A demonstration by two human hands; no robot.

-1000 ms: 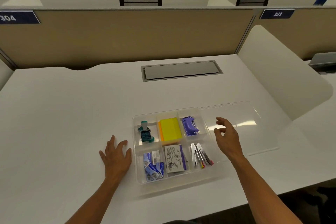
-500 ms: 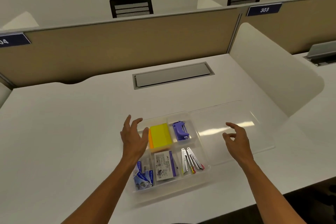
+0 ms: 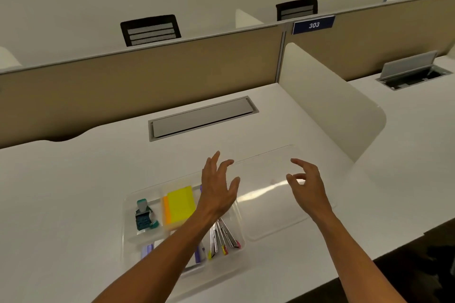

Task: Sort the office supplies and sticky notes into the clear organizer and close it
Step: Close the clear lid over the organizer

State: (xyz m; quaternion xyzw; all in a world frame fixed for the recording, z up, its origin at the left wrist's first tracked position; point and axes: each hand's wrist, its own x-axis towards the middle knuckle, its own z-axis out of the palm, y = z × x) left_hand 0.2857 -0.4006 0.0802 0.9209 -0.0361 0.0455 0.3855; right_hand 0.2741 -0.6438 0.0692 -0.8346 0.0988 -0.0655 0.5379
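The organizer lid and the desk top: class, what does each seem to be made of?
Organizer lid: probably clear, glossy plastic; the desk shows through it and a light streak reflects off it.
Desk top: probably white laminate with a smooth matte finish; it looks even, with no grain.

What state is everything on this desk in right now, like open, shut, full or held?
clear organizer: open, compartments filled
clear lid: off, flat on the desk to the organizer's right
left hand: open, above the organizer, holding nothing
right hand: open, fingers relaxed, above the lid
sticky notes: inside a back compartment
desk cable hatch: shut
neighbouring desk's hatch: flipped open
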